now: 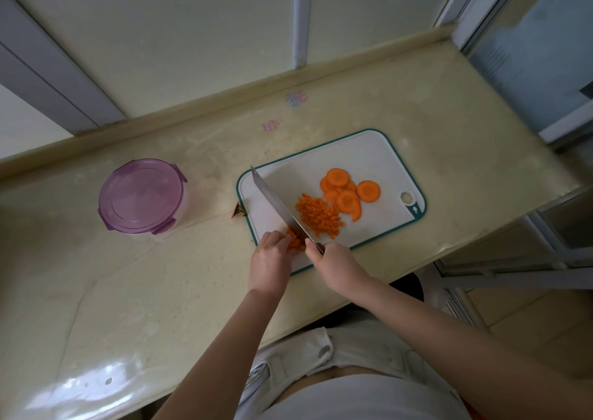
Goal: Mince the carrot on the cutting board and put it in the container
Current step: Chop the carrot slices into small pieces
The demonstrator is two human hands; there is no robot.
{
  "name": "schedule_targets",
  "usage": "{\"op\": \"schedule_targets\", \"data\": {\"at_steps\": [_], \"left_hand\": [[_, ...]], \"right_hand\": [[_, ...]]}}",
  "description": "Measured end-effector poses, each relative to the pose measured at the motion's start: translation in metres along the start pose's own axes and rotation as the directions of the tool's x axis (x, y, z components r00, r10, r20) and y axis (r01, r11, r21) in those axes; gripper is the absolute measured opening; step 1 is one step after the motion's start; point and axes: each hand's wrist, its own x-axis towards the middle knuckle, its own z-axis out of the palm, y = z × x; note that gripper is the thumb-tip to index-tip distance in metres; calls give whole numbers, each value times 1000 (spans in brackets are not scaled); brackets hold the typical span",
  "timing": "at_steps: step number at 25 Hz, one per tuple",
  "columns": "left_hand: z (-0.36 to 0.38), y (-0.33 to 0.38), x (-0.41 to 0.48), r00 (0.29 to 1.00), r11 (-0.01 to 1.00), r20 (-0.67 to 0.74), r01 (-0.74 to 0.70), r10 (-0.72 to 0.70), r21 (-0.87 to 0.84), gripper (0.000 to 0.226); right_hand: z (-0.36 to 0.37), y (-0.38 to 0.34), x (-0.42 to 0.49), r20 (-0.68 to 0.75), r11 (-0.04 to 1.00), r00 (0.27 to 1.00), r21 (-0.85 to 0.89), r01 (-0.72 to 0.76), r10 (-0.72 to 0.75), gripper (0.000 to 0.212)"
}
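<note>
Forearms reach from 6 o'clock over the bench. Right hand is clamped round the handle of a knife, whose blade angles toward 11 o'clock on the board. Left hand, fingers curled, pins carrot bits against the blade. Minced carrot lies mid-board, with slices at its 1 o'clock. The lidded container stands at the board's 9 o'clock, well apart.
</note>
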Motion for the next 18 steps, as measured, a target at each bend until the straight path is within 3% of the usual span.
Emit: {"op": "schedule_targets", "data": {"at_steps": [7,12,18], "left_hand": [[0,0,-1,1000,1000,-14,-4,4,-23,19],[2,3,2,1000,999,-4,26,-26,-19,18],[3,3,2,999,999,24,39,-39,-33,22]], "right_hand": [[-18,5,7,51,999,998,39,37,-39,53],[-35,3,14,-48,998,999,62,16,-13,53],[-33,0,5,-46,997,998,65,50,-47,50]]}}
